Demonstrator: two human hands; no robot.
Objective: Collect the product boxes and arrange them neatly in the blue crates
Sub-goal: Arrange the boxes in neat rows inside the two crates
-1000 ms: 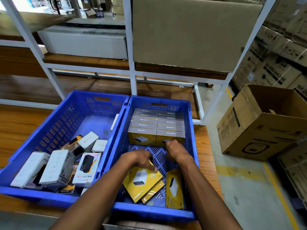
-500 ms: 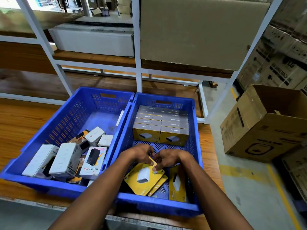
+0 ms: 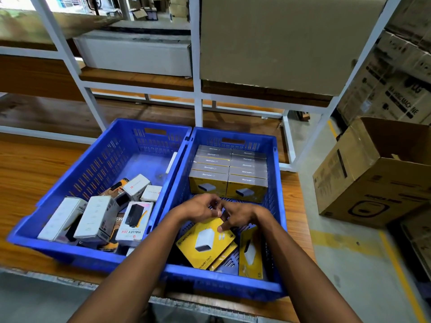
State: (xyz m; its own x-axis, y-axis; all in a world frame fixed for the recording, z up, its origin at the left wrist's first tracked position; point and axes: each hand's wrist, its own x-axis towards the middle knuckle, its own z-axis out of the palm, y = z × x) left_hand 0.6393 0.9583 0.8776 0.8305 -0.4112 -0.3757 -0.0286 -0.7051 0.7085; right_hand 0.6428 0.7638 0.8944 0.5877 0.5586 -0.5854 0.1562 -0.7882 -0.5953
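In the right crate (image 3: 277, 173), stacked boxes (image 3: 228, 173) fill the far end wall to wall. Bare floor lies between them and the loose yellow boxes (image 3: 205, 243) at the near end; both hands crowd above that gap. The left crate (image 3: 77, 180) has open floor at its far end, with jumbled white boxes (image 3: 98, 217) blocking the near-left corner.

Bright, even light; daylight glares far above the left hand (image 3: 201, 207). Edges bend and blur; the fingers smear.
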